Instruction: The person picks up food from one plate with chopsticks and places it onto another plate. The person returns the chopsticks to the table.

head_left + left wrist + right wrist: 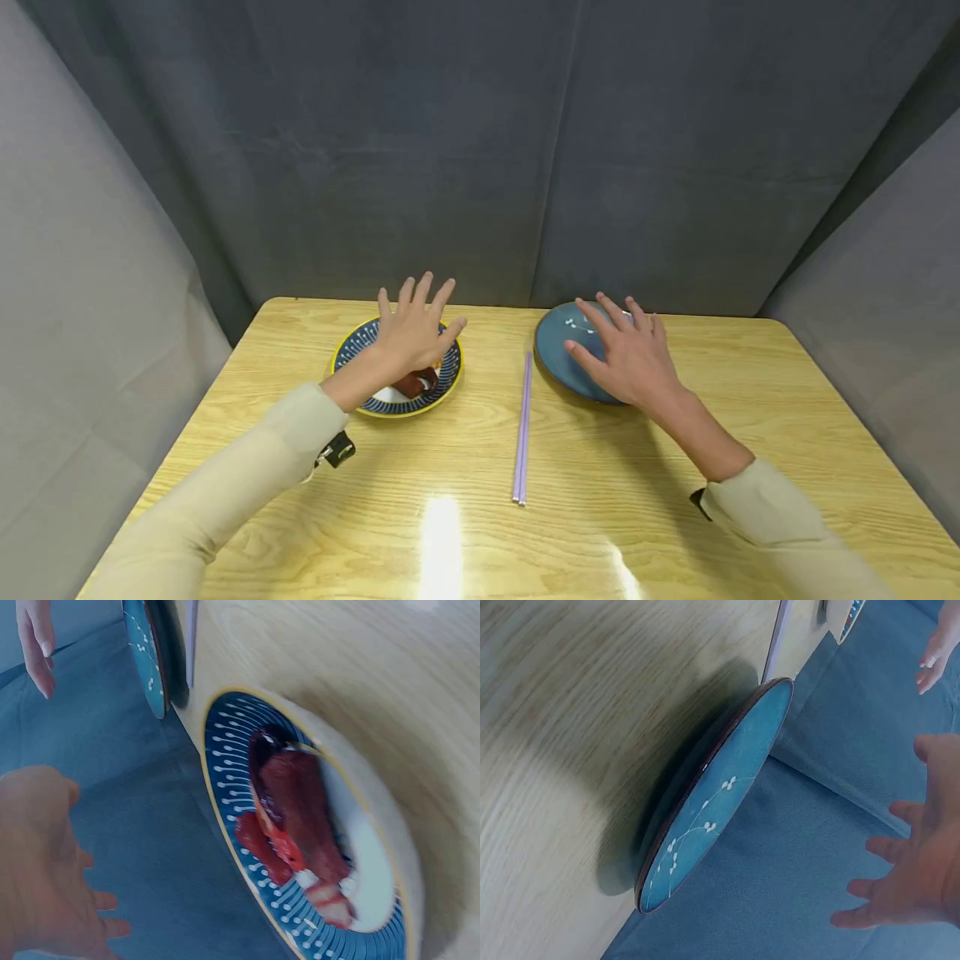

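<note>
With fingers spread, my left hand [411, 335] hovers above a patterned blue bowl [347, 347] with a yellow rim and touches nothing. Inside the bowl, the left wrist view shows dark red, meat-like pieces [300, 810] and one glossy dark purple piece [268, 761]. My right hand [633, 358] is held over a flat blue plate [558, 346], fingers apart, holding nothing. White blossom sprigs [705, 825] decorate that plate, which has a dark brown edge. Between bowl and plate lies a pair of lilac chopsticks [522, 429], pointing away from me.
The wood-grain table [337, 533] has rounded far corners. A dark grey curtain [480, 150] hangs right behind its far edge, and lighter grey cloth [82, 333] stands at the left and right sides. Light glares off the tabletop near the front.
</note>
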The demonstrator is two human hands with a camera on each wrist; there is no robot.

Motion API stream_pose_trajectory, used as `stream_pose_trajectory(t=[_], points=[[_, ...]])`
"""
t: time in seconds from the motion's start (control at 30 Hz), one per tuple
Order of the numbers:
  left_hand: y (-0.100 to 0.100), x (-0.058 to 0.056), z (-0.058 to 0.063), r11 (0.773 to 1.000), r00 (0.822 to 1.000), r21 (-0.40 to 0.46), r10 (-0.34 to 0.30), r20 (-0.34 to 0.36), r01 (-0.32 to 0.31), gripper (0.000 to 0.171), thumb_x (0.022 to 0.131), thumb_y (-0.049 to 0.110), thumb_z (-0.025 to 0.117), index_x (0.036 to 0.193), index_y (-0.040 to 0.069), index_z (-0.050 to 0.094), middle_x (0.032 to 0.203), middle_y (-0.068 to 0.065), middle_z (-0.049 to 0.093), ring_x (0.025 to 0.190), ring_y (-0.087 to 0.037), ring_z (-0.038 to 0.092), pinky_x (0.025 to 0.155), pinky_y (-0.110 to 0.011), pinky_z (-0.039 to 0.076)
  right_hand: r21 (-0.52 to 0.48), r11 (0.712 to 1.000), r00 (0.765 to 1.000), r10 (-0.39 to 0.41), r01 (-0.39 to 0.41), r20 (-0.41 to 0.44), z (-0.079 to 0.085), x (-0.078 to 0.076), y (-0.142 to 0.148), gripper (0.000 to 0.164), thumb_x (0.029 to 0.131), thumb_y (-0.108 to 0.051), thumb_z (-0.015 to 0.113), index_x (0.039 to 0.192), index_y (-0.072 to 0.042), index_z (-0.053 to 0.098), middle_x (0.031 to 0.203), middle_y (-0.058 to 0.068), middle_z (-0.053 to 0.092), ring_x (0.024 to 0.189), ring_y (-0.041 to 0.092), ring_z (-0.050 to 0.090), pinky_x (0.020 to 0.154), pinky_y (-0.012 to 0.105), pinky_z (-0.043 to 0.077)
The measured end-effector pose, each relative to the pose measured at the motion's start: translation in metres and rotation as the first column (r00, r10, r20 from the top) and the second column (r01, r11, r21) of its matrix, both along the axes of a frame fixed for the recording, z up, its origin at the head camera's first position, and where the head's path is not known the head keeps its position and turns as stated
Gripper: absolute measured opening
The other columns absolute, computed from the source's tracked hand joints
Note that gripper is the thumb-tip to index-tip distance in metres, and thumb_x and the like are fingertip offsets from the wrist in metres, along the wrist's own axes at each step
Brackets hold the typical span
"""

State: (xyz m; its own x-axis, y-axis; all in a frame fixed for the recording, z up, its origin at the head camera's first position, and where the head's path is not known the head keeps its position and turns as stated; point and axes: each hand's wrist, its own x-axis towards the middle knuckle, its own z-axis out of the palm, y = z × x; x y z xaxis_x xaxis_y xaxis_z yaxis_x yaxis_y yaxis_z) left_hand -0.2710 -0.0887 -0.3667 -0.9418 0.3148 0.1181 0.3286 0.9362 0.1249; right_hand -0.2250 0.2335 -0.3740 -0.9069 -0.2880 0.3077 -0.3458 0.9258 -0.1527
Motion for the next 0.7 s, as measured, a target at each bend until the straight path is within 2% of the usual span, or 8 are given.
stream_pose_trajectory(t=[0.13, 0.27, 0.4, 0.5, 0.7], points=[[-0.012, 0.003, -0.006, 1.0, 1.0, 0.017, 0.011, 0.018, -0.011, 0.07, 0.104, 0.054, 0.036, 0.159, 0.016, 0.02, 0.161, -0.019, 0.017, 0.145, -0.042, 0.018, 0.11, -0.068, 0.013, -0.009, 0.997, 0.994, 0.077, -0.078, -0.074, -0.003, 0.003, 0.001, 0.06, 0.097, -0.047, 0.059, 0.147, -0.014, 0.049, 0.149, 0.02, 0.043, 0.134, 0.053, 0.034, 0.102, 0.068, 0.028], [-0.024, 0.005, -0.011, 0.999, 0.999, 0.039, 0.019, 0.043, -0.021, 0.07, 0.105, 0.051, 0.035, 0.158, 0.008, 0.02, 0.159, -0.022, 0.021, 0.144, -0.04, 0.022, 0.11, -0.064, 0.019, -0.037, 0.988, 0.982, 0.147, -0.153, -0.117, -0.008, 0.005, 0.001, 0.055, 0.096, -0.037, 0.064, 0.142, -0.009, 0.053, 0.143, 0.023, 0.049, 0.129, 0.051, 0.041, 0.104, 0.064, 0.031], [-0.034, 0.007, -0.017, 0.998, 0.997, 0.054, 0.037, 0.061, -0.04, 0.071, 0.106, 0.048, 0.036, 0.156, 0.001, 0.02, 0.157, -0.024, 0.023, 0.143, -0.039, 0.025, 0.109, -0.061, 0.025, -0.075, 0.978, 0.978, 0.186, -0.193, -0.092, -0.011, 0.007, 0.0, 0.053, 0.096, -0.033, 0.066, 0.141, -0.007, 0.054, 0.141, 0.023, 0.05, 0.128, 0.048, 0.043, 0.107, 0.06, 0.029], [-0.043, 0.009, -0.022, 0.997, 0.997, 0.054, 0.056, 0.058, -0.06, 0.071, 0.106, 0.045, 0.037, 0.154, -0.005, 0.021, 0.156, -0.026, 0.026, 0.142, -0.039, 0.027, 0.107, -0.059, 0.031, -0.096, 0.971, 0.975, 0.211, -0.217, -0.07, -0.014, 0.007, -0.001, 0.053, 0.096, -0.031, 0.068, 0.14, -0.006, 0.054, 0.14, 0.022, 0.051, 0.128, 0.045, 0.045, 0.105, 0.06, 0.032], [-0.062, 0.011, -0.034, 0.996, 0.996, 0.039, 0.084, 0.037, -0.086, 0.064, 0.106, 0.039, 0.039, 0.146, -0.011, 0.031, 0.145, -0.027, 0.037, 0.131, -0.04, 0.039, 0.099, -0.056, 0.039, -0.096, 0.959, 0.962, 0.261, -0.268, -0.074, -0.02, 0.011, -0.006, 0.051, 0.093, -0.026, 0.072, 0.137, -0.004, 0.057, 0.136, 0.02, 0.055, 0.126, 0.042, 0.049, 0.101, 0.057, 0.039]])
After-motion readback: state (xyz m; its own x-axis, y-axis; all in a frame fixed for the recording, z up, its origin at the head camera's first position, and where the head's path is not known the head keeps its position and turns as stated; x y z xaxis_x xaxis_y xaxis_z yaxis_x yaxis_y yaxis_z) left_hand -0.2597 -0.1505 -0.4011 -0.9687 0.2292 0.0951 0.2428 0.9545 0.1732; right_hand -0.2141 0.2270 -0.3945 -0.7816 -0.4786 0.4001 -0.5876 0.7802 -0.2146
